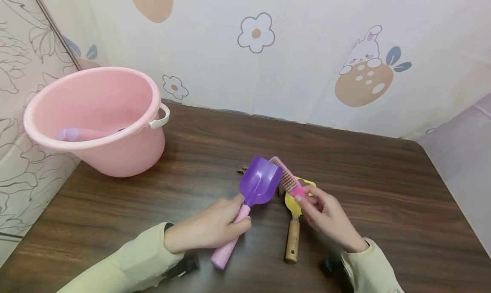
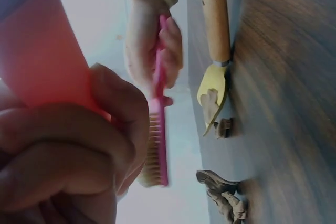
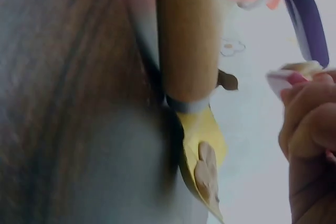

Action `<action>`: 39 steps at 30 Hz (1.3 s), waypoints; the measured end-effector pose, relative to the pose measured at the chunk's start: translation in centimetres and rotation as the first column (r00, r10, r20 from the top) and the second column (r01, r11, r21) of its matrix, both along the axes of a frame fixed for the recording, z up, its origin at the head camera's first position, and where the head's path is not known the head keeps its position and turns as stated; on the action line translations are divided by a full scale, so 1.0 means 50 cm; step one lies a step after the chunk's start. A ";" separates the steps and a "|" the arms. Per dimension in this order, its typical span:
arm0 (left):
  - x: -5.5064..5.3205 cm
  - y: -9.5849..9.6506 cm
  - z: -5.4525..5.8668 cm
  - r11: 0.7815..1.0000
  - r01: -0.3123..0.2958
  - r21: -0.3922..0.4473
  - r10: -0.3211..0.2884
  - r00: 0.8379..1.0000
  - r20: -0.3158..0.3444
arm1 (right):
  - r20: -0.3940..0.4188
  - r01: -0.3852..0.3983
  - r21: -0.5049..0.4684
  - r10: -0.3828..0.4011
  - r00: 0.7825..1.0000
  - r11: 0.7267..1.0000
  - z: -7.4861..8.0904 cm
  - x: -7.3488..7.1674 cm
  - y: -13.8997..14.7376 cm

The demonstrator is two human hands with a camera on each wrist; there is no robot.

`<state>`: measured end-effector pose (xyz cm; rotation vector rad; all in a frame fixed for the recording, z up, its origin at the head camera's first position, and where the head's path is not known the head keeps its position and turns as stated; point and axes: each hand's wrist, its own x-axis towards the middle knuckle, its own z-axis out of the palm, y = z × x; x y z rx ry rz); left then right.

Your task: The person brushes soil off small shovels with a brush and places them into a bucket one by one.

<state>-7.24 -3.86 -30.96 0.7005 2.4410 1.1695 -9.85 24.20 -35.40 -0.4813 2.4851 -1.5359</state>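
My left hand (image 1: 215, 224) grips the pink handle (image 1: 230, 239) of a toy shovel with a purple scoop (image 1: 261, 180), held tilted over the table. A pink scrub brush (image 1: 287, 178) with tan bristles is pinched by my right hand (image 1: 326, 214), its head close beside the purple scoop. Beneath the brush lies a yellow trowel (image 1: 293, 205) with a wooden handle (image 1: 292, 242). On the trowel's blade sits a brown piece (image 3: 206, 169). Brown, dried-looking lumps (image 2: 223, 195) lie on the table, partly hidden behind the scoop in the head view.
A pink bucket (image 1: 126, 156) with a white handle (image 1: 161, 116) stands at the back left, pink-and-lilac handles (image 1: 88, 134) inside it. The dark wooden table (image 1: 383, 178) meets a patterned wall covering (image 1: 299, 71) at the back.
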 end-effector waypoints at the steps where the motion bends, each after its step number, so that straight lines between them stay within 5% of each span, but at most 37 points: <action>1: -0.001 0.001 0.002 1.000 -0.001 0.005 0.001 1.000 0.006 | -0.015 -0.020 0.024 0.020 1.000 1.000 -0.003 0.002 -0.004; 6: -0.001 0.004 0.012 1.000 -0.006 0.015 0.005 0.999 0.038 | -0.090 -0.108 0.107 0.118 0.989 0.988 -0.014 0.014 -0.025; 16: 0.000 0.010 0.012 1.000 0.008 0.012 -0.008 1.000 0.029 | -0.151 -0.205 0.082 0.216 0.965 0.975 -0.009 0.024 -0.048; 22: 0.004 0.014 0.002 0.999 0.042 0.007 -0.042 0.999 0.012 | -0.102 -0.158 0.018 0.159 0.982 0.987 -0.007 0.021 -0.032; 27: 0.008 0.016 -0.004 0.996 0.087 0.013 -0.088 0.996 0.029 | -0.075 -0.037 0.002 0.037 0.996 0.999 -0.005 0.010 -0.005; 39: 0.006 0.010 -0.007 0.997 0.074 -0.010 -0.074 0.996 0.049 | -0.112 0.110 -0.086 -0.119 0.987 0.990 -0.004 0.007 0.021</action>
